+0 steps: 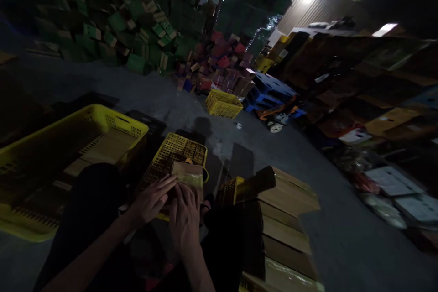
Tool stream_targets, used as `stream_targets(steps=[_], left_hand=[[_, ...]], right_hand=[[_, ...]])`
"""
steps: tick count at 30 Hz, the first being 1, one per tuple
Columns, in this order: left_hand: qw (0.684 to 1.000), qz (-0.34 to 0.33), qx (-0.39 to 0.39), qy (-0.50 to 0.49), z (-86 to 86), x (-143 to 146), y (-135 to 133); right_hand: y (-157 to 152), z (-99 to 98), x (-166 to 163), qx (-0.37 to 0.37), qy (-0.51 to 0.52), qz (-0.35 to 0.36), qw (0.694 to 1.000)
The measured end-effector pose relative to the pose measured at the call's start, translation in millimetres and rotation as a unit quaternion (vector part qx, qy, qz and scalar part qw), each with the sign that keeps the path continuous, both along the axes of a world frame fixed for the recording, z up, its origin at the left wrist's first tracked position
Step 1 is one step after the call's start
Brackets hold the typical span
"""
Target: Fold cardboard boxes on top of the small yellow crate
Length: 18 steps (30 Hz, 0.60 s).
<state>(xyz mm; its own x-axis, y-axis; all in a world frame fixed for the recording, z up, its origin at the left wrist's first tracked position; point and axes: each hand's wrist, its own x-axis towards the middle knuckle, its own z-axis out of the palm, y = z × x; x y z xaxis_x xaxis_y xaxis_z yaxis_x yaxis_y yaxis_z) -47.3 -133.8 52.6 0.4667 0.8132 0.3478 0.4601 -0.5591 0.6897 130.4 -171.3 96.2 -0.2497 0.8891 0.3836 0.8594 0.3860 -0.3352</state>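
Carton: I see the cardboard box [192, 171] at the frame's lower centre, over the yellow crate [178, 139].
Grip: left hand [152, 200] and right hand [185, 212] touch its near part; I cannot tell whether either pinches it.
Handling: I'd judge it light, fairly stiff, crushable, slick where shiny.
Hold: I'd favour opposite side walls.

I am seeing a matt cardboard box [186, 169], a glossy strip shining on it. Behind the box, a perforated crate [178, 145] is showing moulded plastic; to its right, cartons [287, 194] are showing dull cardboard, and farther right the floor [342, 219] is looking smooth and matt.
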Motion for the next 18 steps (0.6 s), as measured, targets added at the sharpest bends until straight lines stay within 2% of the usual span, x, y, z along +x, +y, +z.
stream_targets(steps=[4,10,14,18], left_hand=[[1.0,0.01,0.01,0.016,3.7,-1.0,-0.9],[0.993,0.05,0.073,0.075,2.5,3.6,2.0],[0.98,0.088,0.14,0.114,1.4,20.8,0.7],[0.97,0.076,0.171,0.157,10.0,51.2,-1.1]], right_hand=[[3.9,-3.9,23.7,0.009,-0.005,-0.038,0.999],[2.0,-20.2,59.7,0.026,0.029,-0.067,0.997],[2.7,-33.7,57.0,0.024,0.074,-0.09,0.993],[10.7,-37.0,52.4,0.015,0.063,-0.079,0.995]])
